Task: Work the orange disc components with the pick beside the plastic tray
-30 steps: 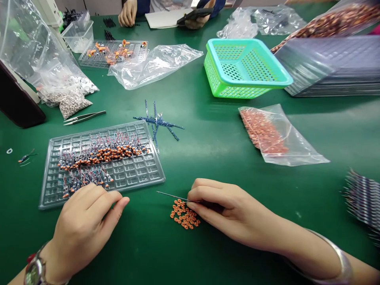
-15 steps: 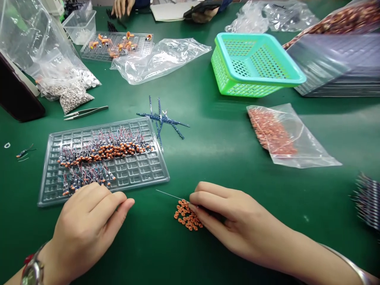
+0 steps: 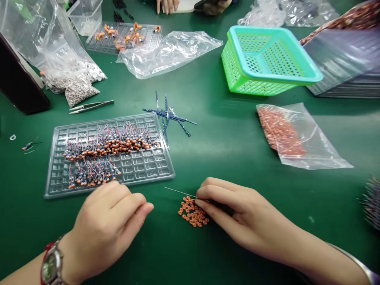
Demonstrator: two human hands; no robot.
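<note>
My right hand (image 3: pixel 234 209) pinches a thin needle (image 3: pixel 179 191) between thumb and fingertips; its tip points left. Under the needle lies a loose pile of small orange rings (image 3: pixel 192 213), close to the right fingertips. My left hand (image 3: pixel 109 227) is closed, thumb pressed against the index finger. Whatever it may hold is hidden. Just beyond that hand is a clear plastic tray (image 3: pixel 145 168) with two rows of small wired parts with orange ends (image 3: pixel 115 146).
Tweezers (image 3: pixel 91 107) and dark blue strips (image 3: pixel 169 116) lie behind the tray. At the right are a bag of orange rings (image 3: pixel 280 132) and a green basket (image 3: pixel 267 81). Bags of small silvery parts (image 3: pixel 80 89) stand left. A co-worker's hand (image 3: pixel 168 5) shows at the far edge.
My left hand has moved right, nearer the needle and the orange rings. My right hand keeps its hold above the pile. The whole view has shifted slightly.
</note>
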